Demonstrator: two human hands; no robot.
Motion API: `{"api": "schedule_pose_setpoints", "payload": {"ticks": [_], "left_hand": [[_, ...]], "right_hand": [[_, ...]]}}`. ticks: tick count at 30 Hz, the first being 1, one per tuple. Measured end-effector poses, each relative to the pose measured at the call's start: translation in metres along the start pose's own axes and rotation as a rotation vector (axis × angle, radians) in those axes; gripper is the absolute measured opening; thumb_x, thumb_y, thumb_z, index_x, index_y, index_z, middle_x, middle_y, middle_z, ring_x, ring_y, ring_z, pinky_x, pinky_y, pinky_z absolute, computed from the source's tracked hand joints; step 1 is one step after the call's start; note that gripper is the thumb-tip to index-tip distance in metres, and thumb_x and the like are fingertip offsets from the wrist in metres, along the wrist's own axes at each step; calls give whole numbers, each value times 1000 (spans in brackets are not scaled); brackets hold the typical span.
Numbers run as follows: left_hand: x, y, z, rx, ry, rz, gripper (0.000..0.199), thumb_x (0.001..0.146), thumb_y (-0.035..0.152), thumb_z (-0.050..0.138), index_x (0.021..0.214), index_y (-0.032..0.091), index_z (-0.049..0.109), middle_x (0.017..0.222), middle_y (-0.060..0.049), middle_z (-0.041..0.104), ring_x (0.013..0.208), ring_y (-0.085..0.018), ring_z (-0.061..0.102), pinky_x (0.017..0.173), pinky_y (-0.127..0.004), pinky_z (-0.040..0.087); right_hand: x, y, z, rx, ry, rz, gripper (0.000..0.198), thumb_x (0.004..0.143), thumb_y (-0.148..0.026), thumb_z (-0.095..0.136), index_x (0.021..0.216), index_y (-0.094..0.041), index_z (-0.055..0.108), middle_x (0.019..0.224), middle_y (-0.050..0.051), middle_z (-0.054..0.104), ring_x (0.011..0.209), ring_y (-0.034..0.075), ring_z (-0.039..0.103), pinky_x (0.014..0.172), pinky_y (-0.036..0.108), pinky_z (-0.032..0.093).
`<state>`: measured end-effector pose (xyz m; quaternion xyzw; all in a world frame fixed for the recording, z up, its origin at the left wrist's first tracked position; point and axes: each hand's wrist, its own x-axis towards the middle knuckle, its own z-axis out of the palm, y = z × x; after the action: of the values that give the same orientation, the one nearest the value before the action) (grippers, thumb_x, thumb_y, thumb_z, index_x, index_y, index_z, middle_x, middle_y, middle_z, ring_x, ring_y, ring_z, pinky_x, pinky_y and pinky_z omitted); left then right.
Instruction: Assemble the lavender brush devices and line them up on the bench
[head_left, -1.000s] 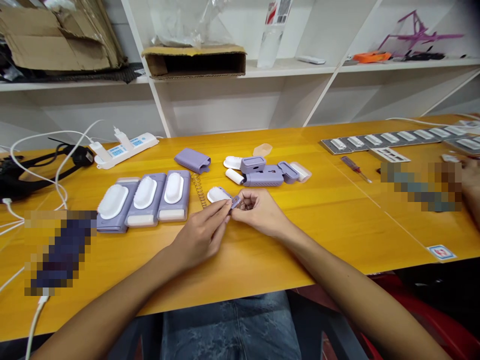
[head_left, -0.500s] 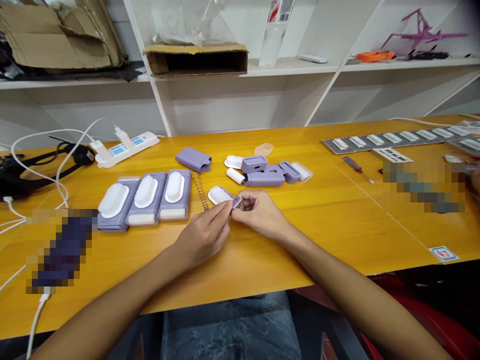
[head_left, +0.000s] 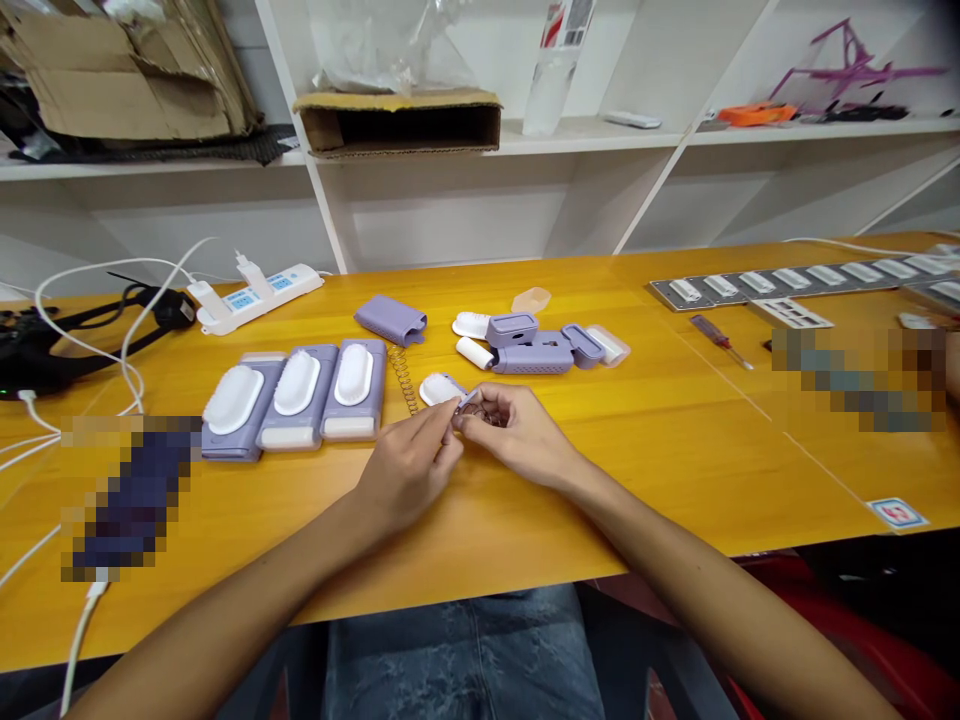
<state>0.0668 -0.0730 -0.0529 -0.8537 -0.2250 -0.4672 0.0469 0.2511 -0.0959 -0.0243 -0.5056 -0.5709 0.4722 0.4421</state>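
My left hand (head_left: 409, 460) pinches a small purple plastic part (head_left: 466, 400) at its fingertips. My right hand (head_left: 525, 435) is closed against the same part, with thin wire coils that look like a spring (head_left: 489, 411) between its thumb and fingers. The fingers hide much of both. Just beyond them lies a white-bristled brush head (head_left: 437, 389) with a purple base. A loose coil spring (head_left: 403, 376) lies left of it. Farther back are a purple casing (head_left: 391, 320) and a cluster of purple housing pieces (head_left: 532, 355) with white parts.
Three purple-and-white brush units (head_left: 294, 395) stand in a row on the left, near a power strip (head_left: 262, 298) and cables. A screwdriver (head_left: 721, 341) and a long metal strip (head_left: 795, 280) lie on the right. Another person's hand shows at the far right edge.
The purple part has tilted, and its face now shows as a thin edge. More of the wire coils show in my right hand. The view has shifted slightly.
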Motion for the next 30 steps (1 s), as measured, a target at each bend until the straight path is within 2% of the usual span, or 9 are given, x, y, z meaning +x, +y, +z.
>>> {"api": "schedule_pose_setpoints", "payload": {"ticks": [3, 7, 12, 19, 23, 30], "left_hand": [[0, 1, 1, -1, 25, -28, 37, 97, 2, 58, 130, 13, 68, 97, -10, 84, 82, -18, 82, 73, -26, 69], [1, 1, 1, -43, 39, -94, 32, 96, 4, 60, 124, 15, 72, 89, -6, 83, 71, -15, 78, 67, -23, 65], [4, 4, -1, -147, 51, -213, 24, 96, 7, 64, 113, 17, 77, 89, -7, 84, 69, -17, 78, 67, -24, 65], [1, 6, 1, -214, 90, -288, 28, 97, 8, 65, 120, 16, 78, 92, -5, 86, 67, -13, 78, 66, -22, 67], [3, 6, 1, -232, 110, -283, 32, 97, 7, 64, 124, 16, 78, 97, -5, 87, 71, -13, 80, 69, -21, 68], [3, 4, 2, -178, 133, -224, 34, 96, 4, 65, 125, 16, 77, 95, -5, 86, 69, -12, 79, 67, -21, 67]], "right_hand": [[0, -1, -2, 68, -41, 12, 22, 79, -39, 78, 84, -19, 71, 79, 1, 72, 72, 16, 60, 70, 30, 46], [-1, -3, -4, 168, -96, 53, 33, 77, -47, 87, 83, -19, 71, 77, 0, 70, 69, 14, 56, 67, 29, 43], [-1, -3, -1, 142, -42, 71, 42, 73, -53, 92, 80, -19, 69, 77, 1, 70, 68, 14, 55, 66, 30, 43], [-3, -1, 3, 140, 11, 29, 44, 77, -59, 90, 79, -19, 71, 72, 0, 67, 64, 14, 55, 62, 29, 42], [-2, -2, 4, 172, -16, -10, 49, 79, -65, 86, 80, -19, 72, 74, 0, 68, 63, 14, 56, 62, 29, 45], [-2, -3, 3, 186, -45, -37, 49, 83, -66, 83, 79, -19, 69, 67, -3, 59, 61, 13, 52, 61, 30, 39]]}}
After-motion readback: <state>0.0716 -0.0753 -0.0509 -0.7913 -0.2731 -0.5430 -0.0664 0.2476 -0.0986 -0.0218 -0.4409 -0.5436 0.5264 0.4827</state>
